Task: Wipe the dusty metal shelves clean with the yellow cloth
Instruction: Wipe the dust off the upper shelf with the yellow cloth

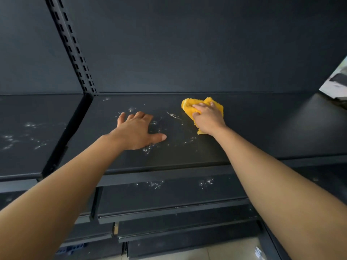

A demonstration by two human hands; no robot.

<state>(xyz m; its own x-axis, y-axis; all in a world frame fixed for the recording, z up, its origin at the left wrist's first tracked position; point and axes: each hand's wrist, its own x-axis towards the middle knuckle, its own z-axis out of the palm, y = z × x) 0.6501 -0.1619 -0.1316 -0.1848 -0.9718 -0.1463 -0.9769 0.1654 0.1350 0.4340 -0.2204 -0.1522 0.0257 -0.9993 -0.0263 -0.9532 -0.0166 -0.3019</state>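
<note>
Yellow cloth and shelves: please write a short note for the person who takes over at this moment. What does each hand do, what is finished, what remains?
Left hand: open, flat on the upper shelf, among white dust marks.
Right hand: holds the yellow cloth pressed on the same shelf, near the back.
Done: the shelf to the right of the cloth shows no marks.
Left: marks between the hands, on the left neighbouring shelf, and on the lower shelf.
</note>
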